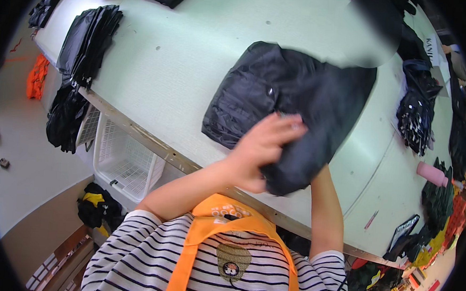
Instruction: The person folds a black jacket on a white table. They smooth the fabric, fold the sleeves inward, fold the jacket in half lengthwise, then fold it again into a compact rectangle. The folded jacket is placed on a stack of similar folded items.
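Note:
A black, thin-fabric garment (246,98) lies partly folded on the pale table, with a small shiny fastener near its middle. Its right part is lifted and smeared by motion. My left hand (265,145) rests on the garment near its front edge, fingers spread over the cloth and thumb apart from them. My right forearm (328,210) reaches up to the garment's right side. The cloth hides my right hand, so its fingers cannot be seen.
Stacks of folded black garments (87,43) lie at the table's left and far edges. A white plastic basket (128,158) stands below the left front edge. Dark clothing (419,106), a pink bottle (432,174) and a pen (371,219) are at the right.

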Action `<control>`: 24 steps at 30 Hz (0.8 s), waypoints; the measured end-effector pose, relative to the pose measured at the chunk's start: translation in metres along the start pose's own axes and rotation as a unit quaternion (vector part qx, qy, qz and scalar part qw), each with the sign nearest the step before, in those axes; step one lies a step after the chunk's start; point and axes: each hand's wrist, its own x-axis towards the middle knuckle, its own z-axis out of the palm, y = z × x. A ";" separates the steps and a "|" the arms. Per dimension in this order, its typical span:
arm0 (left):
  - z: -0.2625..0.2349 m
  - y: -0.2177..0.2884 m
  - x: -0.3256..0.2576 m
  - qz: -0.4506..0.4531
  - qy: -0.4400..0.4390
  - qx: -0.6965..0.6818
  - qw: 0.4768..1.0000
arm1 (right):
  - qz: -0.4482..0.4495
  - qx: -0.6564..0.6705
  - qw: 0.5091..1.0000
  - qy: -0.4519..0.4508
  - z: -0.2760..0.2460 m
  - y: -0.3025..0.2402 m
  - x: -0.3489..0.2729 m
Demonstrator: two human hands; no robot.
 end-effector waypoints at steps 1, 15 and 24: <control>0.015 -0.012 -0.013 -0.060 -0.185 0.170 0.966 | 0.038 0.173 0.984 0.033 -0.012 0.029 -0.005; 0.051 -0.042 -0.073 -0.108 -0.266 0.412 0.865 | 0.268 -0.323 0.907 0.012 -0.124 -0.010 -0.044; -0.014 0.009 -0.119 -0.417 -0.052 0.150 0.895 | 0.344 -0.075 0.935 0.042 0.010 -0.060 -0.195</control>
